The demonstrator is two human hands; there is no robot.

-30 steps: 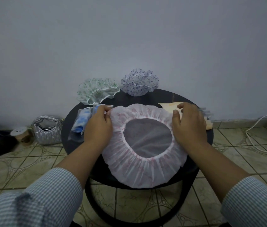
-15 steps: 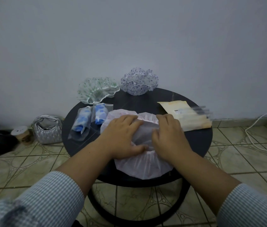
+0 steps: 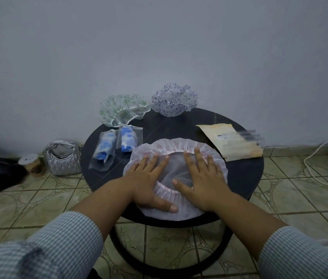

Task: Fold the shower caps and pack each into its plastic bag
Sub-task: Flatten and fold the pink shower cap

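A pink-and-white shower cap [image 3: 176, 147] lies spread flat, opening up, on the near half of the round black table [image 3: 243, 178]. My left hand [image 3: 149, 184] and my right hand [image 3: 199, 180] press down on it with fingers straight and spread. Two blue-patterned caps sit folded inside clear plastic bags [image 3: 117, 148] at the table's left. A green-print cap [image 3: 123, 109] and a purple-print cap [image 3: 174, 99] lie loose at the back edge. A stack of flat bags with a tan card [image 3: 233, 141] rests at the right.
The table stands against a plain wall on a tiled floor. A silver quilted handbag [image 3: 63, 158] and a small spool [image 3: 31, 164] sit on the floor at the left. A white cable [image 3: 324, 158] runs along the floor at the right.
The cap was stretched wide between both hands, then gathered in toward the middle. Now it lies flat again and both hands press on it with spread fingers.
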